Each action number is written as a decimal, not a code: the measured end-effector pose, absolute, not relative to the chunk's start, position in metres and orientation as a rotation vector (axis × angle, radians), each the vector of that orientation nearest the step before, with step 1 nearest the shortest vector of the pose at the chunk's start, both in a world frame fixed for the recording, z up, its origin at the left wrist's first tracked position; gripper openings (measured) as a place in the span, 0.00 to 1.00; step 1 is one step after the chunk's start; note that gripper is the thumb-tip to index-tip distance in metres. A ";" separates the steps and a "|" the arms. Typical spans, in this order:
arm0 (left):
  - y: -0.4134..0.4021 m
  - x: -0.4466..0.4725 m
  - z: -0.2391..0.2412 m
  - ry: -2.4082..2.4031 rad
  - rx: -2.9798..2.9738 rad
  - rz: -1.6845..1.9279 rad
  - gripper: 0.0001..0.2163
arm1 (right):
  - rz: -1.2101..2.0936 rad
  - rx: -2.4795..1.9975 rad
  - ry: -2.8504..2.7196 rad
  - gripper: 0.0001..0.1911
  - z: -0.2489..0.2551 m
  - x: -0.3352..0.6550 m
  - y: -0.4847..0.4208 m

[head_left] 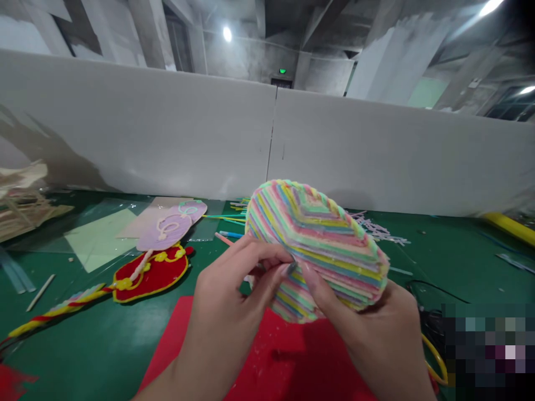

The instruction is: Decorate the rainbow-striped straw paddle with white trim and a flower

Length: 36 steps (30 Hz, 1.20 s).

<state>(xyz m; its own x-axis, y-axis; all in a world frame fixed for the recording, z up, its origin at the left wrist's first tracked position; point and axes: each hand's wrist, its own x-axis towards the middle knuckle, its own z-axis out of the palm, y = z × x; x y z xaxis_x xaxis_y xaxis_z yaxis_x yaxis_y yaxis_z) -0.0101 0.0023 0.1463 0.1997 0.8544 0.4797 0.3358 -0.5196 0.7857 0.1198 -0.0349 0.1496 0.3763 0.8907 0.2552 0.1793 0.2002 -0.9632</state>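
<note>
A rounded panel of fuzzy pipe cleaners [334, 239], striped in pink, yellow, green, blue and lilac with a twisted rim, is tilted up before me. My right hand [376, 328] grips its lower right edge, the thumb lying across the striped face and the other fingers hidden behind. My left hand [228, 289] pinches thumb and forefinger together at the panel's face, close to the right thumb tip. What sits between those left fingertips is too small to make out. Under both hands lies a red sheet [288, 356] on the green table [96, 351].
To the left lie a red fan-shaped piece [154, 281] with yellow trim and a twisted handle, a lilac one [171, 231], and a pale green sheet [98, 239]. Lilac scraps [378, 228] lie behind the panel. Cables [434, 328] are at the right; a white partition [167, 133] stands behind.
</note>
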 end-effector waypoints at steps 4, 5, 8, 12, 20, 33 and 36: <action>0.002 -0.010 0.147 1.109 1.942 1.306 0.04 | 0.682 -1.301 -1.090 0.04 0.150 0.120 -0.036; 0.002 -0.011 0.147 1.108 1.938 1.307 0.04 | 0.685 -1.306 -1.087 0.04 0.150 0.120 -0.036; 0.002 -0.011 0.146 1.102 1.934 1.312 0.05 | 0.656 -1.301 -1.078 0.05 0.151 0.119 -0.036; 0.002 -0.011 0.146 1.087 1.934 1.328 0.05 | 0.593 -1.287 -1.062 0.04 0.151 0.115 -0.035; 0.003 -0.012 0.145 1.055 1.957 1.368 0.07 | 0.583 -1.309 -1.021 0.06 0.147 0.117 -0.032; -0.001 -0.012 0.146 1.105 1.979 1.385 0.06 | 0.764 -1.203 -1.098 0.06 0.145 0.126 -0.029; -0.002 -0.012 0.147 1.108 1.985 1.386 0.06 | 0.769 -1.194 -1.092 0.06 0.145 0.128 -0.028</action>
<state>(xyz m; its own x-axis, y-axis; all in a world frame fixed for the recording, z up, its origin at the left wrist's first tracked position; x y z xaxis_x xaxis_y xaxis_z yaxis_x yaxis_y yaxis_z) -0.0120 -0.0023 0.1469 0.1619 0.8256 0.5405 0.3457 -0.5605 0.7526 0.1276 -0.0281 0.1453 0.3220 0.9142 0.2462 0.0762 0.2342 -0.9692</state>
